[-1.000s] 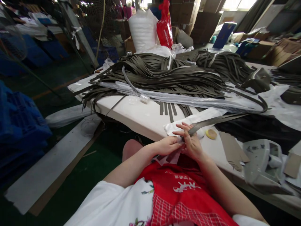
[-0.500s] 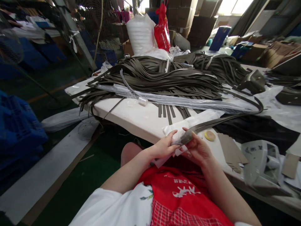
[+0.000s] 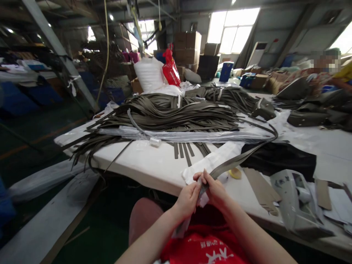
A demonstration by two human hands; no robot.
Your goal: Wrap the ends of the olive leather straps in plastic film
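Observation:
A dark grey-green strap (image 3: 233, 160) runs from the table's right side down to my hands at the near edge. My right hand (image 3: 216, 189) is closed around it near its end, thumb raised along the strap. Close against it, my left hand (image 3: 188, 198) grips the strap's end, where thin clear plastic (image 3: 181, 227) hangs below the fingers. A white padded strip (image 3: 214, 161) lies on the table just beyond the hands. To the right of the strap sits a yellow tape roll (image 3: 235, 173). Exactly how the plastic sits around the strap is hidden by my fingers.
A big pile of similar straps (image 3: 165, 113) covers the table's far side, fronted by a long plastic-wrapped bundle (image 3: 176, 136). On the right are brown card pieces (image 3: 260, 187), a grey tape dispenser (image 3: 294, 201) and black cloth (image 3: 280, 157). Another person (image 3: 341, 77) is at the far right.
My head view has tilted up, showing more of the room. My hands have drawn together, and the left has gone from a loose hold to a closed grip on the strap end.

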